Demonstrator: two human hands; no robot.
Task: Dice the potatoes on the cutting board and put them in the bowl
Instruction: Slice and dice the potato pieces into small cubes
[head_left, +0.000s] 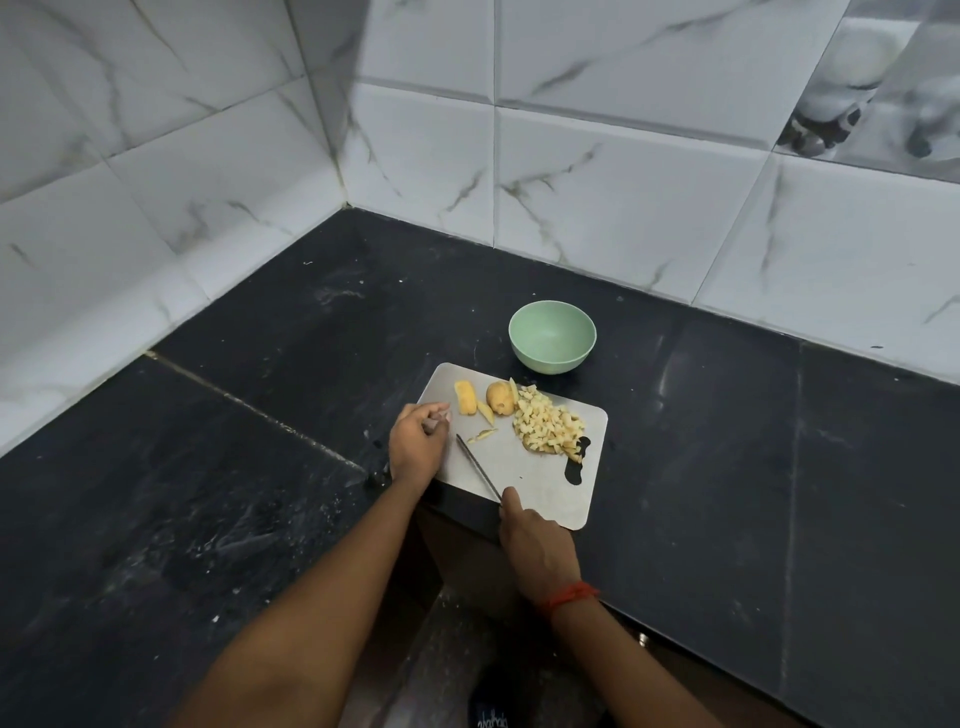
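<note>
Lying on one grey cutting board (540, 483) are two potato chunks (466, 397), two thin slivers (482, 435) and one heap of diced potato (548, 428). One empty green bowl (552, 336) stands just beyond the board. The right hand (537, 545) has its grip wrapped round one knife (478, 467). The left hand (418, 441) curls at the board's left edge; whether it holds anything I cannot tell. The black stone table (727, 441) fills a corner of white marbled wall tiles (623, 182).
</note>
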